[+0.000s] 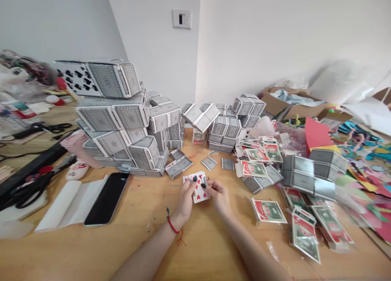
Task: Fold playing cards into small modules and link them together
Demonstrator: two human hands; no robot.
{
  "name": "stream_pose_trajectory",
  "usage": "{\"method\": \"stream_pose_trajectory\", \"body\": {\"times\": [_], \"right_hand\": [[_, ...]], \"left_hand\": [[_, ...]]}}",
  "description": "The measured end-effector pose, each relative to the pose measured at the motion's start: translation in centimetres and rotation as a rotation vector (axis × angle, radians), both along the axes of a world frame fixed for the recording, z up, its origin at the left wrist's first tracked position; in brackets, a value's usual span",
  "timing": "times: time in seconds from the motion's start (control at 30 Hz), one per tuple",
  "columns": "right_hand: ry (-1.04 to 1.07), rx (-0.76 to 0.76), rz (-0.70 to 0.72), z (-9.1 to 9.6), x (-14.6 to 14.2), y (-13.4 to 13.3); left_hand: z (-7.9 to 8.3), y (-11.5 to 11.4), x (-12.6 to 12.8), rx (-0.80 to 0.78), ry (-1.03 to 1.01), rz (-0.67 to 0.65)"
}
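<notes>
My left hand (186, 197) and my right hand (218, 193) meet over the wooden table (128, 248), both pinched on a few playing cards (199, 188) with red hearts facing up. A red string bracelet circles my left wrist. Just beyond the cards lie small folded card pieces (179, 166) with grey backs. Behind them rises a large stack of cubes made from folded cards (122, 118).
A black phone (106, 199) lies on white paper at the left, with scissors (27, 189) farther left. Red-and-green card packs (269, 211) are scattered at the right, near coloured paper scraps (366, 179) and a cardboard box (290, 104).
</notes>
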State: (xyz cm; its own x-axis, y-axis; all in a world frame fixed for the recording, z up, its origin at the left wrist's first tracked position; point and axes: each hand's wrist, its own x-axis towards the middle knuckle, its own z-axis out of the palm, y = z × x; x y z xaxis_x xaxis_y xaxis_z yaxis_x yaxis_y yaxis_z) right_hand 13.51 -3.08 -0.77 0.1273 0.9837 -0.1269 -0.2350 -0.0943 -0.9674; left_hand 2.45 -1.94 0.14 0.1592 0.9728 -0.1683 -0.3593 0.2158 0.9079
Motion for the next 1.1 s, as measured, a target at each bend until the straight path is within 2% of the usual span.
{"method": "stream_pose_trajectory", "body": {"times": [0.1,0.2,0.27,0.37,0.47,0.6,0.8,0.93,1.1], "right_hand": [[0.029,0.011,-0.037,0.1,0.4,0.2],[0.023,0.049,-0.039,0.0,0.4,0.2],[-0.008,0.077,-0.042,-0.2,0.2,0.2],[-0.065,0.090,-0.087,-0.2,0.0,0.2],[-0.088,0.065,-0.121,-0.1,-0.1,0.3],[-0.044,0.032,-0.074,-0.1,-0.2,0.4],[-0.031,0.026,-0.049,-0.1,-0.3,0.4],[-0.014,0.030,-0.051,0.0,-0.3,0.3],[-0.002,0.035,-0.049,0.3,-0.1,0.1]], "left_hand": [[-0.4,0.3,-0.5,0.111,0.161,0.068],[-0.7,0.5,-0.8,0.189,0.355,0.077],[-0.8,0.5,-0.9,0.242,0.408,0.095],[-0.7,0.4,-0.8,0.279,0.354,0.125],[-0.6,0.4,-0.7,0.218,0.296,0.157],[-0.6,0.7,-0.8,0.151,0.290,0.178],[-1.2,0.7,-0.9,0.145,0.235,0.187],[-1.7,0.7,-0.9,0.153,0.264,0.193],[-1.2,0.4,-0.9,0.185,0.387,0.206]]}}
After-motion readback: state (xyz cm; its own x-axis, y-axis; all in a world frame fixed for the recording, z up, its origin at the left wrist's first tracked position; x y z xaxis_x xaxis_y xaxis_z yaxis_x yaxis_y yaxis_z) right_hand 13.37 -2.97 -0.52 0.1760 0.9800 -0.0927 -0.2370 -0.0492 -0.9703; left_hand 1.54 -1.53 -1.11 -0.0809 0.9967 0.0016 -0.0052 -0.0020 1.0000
